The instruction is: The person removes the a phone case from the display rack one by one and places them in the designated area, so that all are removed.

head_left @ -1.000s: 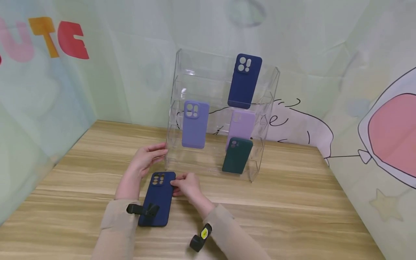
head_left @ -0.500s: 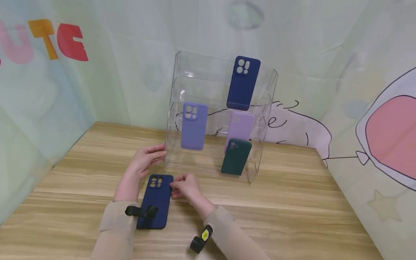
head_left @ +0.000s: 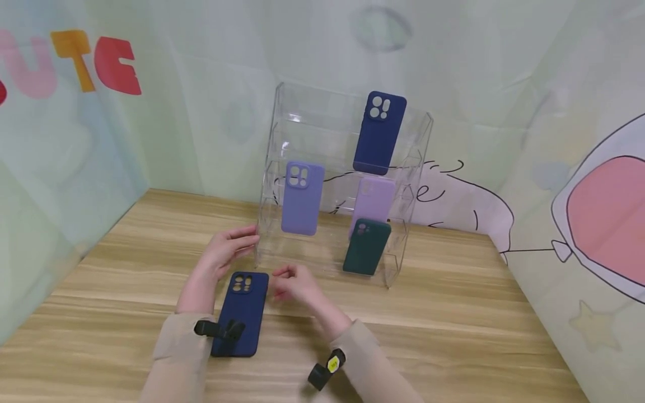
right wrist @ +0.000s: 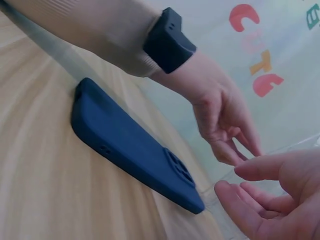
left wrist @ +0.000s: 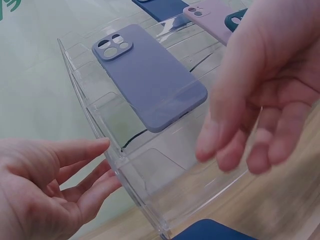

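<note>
A dark blue phone case [head_left: 244,313] lies flat on the wooden table, its camera cutouts toward a clear acrylic tiered stand [head_left: 327,252]. My left hand [head_left: 221,252] touches the lower left side edge of that stand with extended fingertips. To the right of the case hovers my right hand [head_left: 297,285], its fingers loosely bent and holding nothing. A small gap separates it from the case, as the right wrist view also shows. On the stand's left a lavender phone case [head_left: 303,198] leans upright. The left wrist camera partly covers the flat case in the head view.
The stand's right side holds another dark blue phone case [head_left: 380,133] on the top tier, a pink-lilac case [head_left: 375,198] below, and a dark green case [head_left: 367,247] lowest, overlapping the lilac one. A printed cloth backdrop [head_left: 201,112] stands behind and beside the table [head_left: 453,313].
My right hand has let go of the dark blue case's right edge and drawn slightly right. The case shifted slightly left and down in view. My left hand has stayed at the stand.
</note>
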`<state>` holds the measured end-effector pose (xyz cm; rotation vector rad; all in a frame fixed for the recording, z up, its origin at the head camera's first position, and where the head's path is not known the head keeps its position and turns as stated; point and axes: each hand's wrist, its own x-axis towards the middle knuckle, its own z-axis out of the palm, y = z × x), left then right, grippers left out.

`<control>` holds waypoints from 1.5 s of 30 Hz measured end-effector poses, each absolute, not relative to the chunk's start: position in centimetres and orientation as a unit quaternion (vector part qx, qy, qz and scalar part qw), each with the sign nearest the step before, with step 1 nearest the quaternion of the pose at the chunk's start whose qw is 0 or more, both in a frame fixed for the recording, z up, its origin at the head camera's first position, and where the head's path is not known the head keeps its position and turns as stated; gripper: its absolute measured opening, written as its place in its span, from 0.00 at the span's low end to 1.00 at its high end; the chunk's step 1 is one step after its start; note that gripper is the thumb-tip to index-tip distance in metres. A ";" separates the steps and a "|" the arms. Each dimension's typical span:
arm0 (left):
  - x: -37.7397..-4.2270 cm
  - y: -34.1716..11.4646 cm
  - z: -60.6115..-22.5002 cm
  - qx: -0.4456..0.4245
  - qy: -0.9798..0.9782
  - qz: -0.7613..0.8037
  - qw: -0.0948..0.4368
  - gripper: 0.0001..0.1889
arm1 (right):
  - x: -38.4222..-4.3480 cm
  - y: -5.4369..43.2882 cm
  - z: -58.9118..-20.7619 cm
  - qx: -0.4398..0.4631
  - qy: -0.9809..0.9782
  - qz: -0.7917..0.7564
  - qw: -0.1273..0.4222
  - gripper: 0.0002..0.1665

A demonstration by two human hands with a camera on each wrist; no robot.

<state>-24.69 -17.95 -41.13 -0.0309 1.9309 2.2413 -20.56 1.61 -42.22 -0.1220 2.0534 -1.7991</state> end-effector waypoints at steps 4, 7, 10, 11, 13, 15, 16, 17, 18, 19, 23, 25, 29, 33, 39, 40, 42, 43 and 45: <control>-24.8 -17.8 -41.1 -0.010 0.646 0.758 0.088 0.32 | -20.8 2.4 -41.7 -0.066 0.742 -0.641 0.187 0.18; -24.8 -17.8 -41.0 -0.011 0.643 0.760 0.089 0.31 | -20.9 2.9 -41.1 -0.080 0.750 -0.634 0.171 0.18; -24.8 -17.8 -40.9 -0.010 0.644 0.759 0.090 0.30 | -21.0 3.5 -40.5 -0.092 0.755 -0.629 0.159 0.18; -24.7 -17.8 -40.9 -0.010 0.645 0.759 0.090 0.30 | -21.0 3.7 -40.4 -0.094 0.756 -0.629 0.156 0.19; -24.7 -17.8 -40.9 -0.011 0.647 0.757 0.092 0.30 | -21.1 4.1 -40.1 -0.100 0.756 -0.630 0.149 0.19; -24.6 -17.9 -40.9 -0.014 0.649 0.755 0.094 0.31 | -21.2 4.6 -39.7 -0.105 0.759 -0.628 0.138 0.19; -24.6 -17.9 -41.0 -0.015 0.649 0.755 0.094 0.31 | -21.2 4.9 -39.6 -0.108 0.762 -0.625 0.130 0.19; -24.6 -17.9 -41.0 -0.014 0.648 0.756 0.096 0.32 | -21.3 5.2 -39.4 -0.110 0.765 -0.623 0.121 0.19; -24.6 -18.0 -41.0 -0.014 0.649 0.755 0.096 0.32 | -21.3 5.5 -39.3 -0.112 0.767 -0.621 0.113 0.19; -24.6 -18.0 -41.0 -0.015 0.650 0.753 0.096 0.32 | -21.3 5.8 -39.1 -0.112 0.770 -0.619 0.105 0.19; -24.7 -18.0 -41.0 -0.013 0.659 0.746 0.097 0.31 | -21.5 6.9 -38.5 -0.116 0.777 -0.614 0.071 0.17; -24.6 -17.9 -41.0 -0.014 0.664 0.741 0.097 0.30 | -21.5 7.5 -38.2 -0.118 0.782 -0.610 0.051 0.16; -24.6 -17.8 -40.9 -0.014 0.668 0.738 0.100 0.30 | -21.7 8.9 -37.7 -0.111 0.787 -0.607 0.007 0.13; -24.6 -17.8 -40.9 -0.014 0.669 0.736 0.100 0.30 | -21.9 10.3 -37.1 -0.092 0.779 -0.620 -0.021 0.12; -24.6 -17.8 -41.0 -0.015 0.668 0.737 0.100 0.30 | -22.4 12.4 -36.3 -0.062 0.755 -0.649 -0.063 0.13; -24.6 -17.8 -41.1 -0.015 0.668 0.738 0.100 0.30 | -22.5 12.7 -36.2 -0.058 0.751 -0.654 -0.072 0.13; -24.6 -17.9 -41.1 -0.015 0.667 0.738 0.101 0.30 | -22.6 13.2 -36.0 -0.055 0.744 -0.660 -0.091 0.13; -24.6 -17.9 -41.1 -0.015 0.667 0.738 0.101 0.31 | -22.7 13.5 -36.0 -0.054 0.742 -0.661 -0.101 0.13; -24.6 -17.8 -41.1 -0.015 0.667 0.738 0.101 0.30 | -22.8 13.9 -35.8 -0.053 0.734 -0.666 -0.121 0.13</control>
